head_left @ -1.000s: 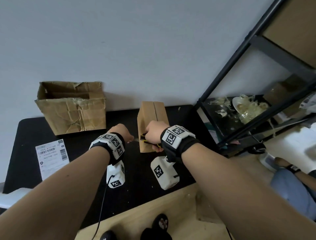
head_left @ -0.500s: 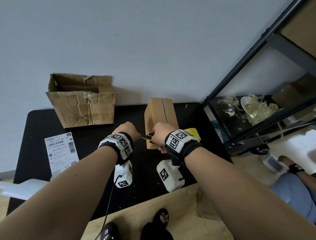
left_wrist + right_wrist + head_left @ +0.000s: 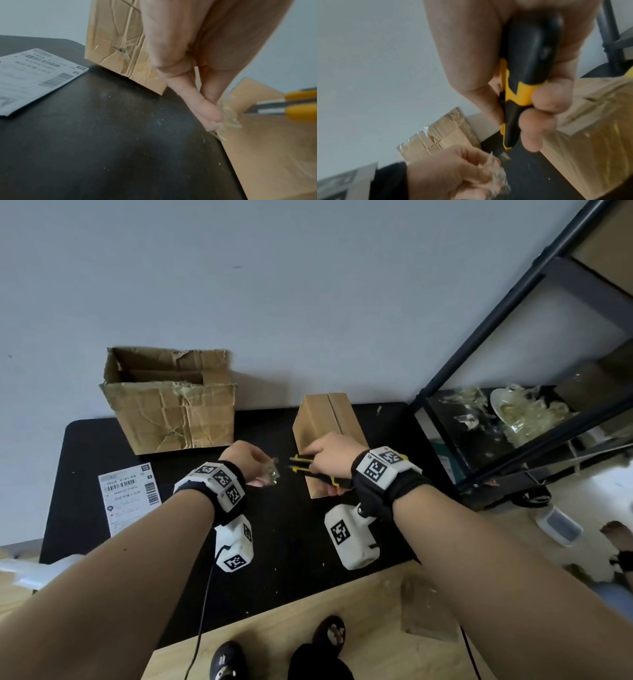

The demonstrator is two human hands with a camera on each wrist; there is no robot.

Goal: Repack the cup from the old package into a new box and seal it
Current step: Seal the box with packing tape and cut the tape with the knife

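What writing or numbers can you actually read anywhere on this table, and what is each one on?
"190A A181-BB 25": top line of the white shipping label lying on the black table.
Barcodes and smaller print on that label: too small and blurred to read.
Wrist bands: only black-and-white square codes, no words.
Cardboard boxes and yellow knife: no readable text.

Your right hand (image 3: 330,455) covered most of the yellow-and-black knife (image 3: 310,470); whether its blade was out could not be told from the blurred right wrist view. Your left hand (image 3: 248,462) hid part of the crumpled clear tape scrap (image 3: 272,472) it pinched. Your right hand and wrist also masked the new box (image 3: 325,419) at its near end. The shipping label (image 3: 130,498) print was too small to read. The old package (image 3: 171,405) interior lay mostly out of sight.
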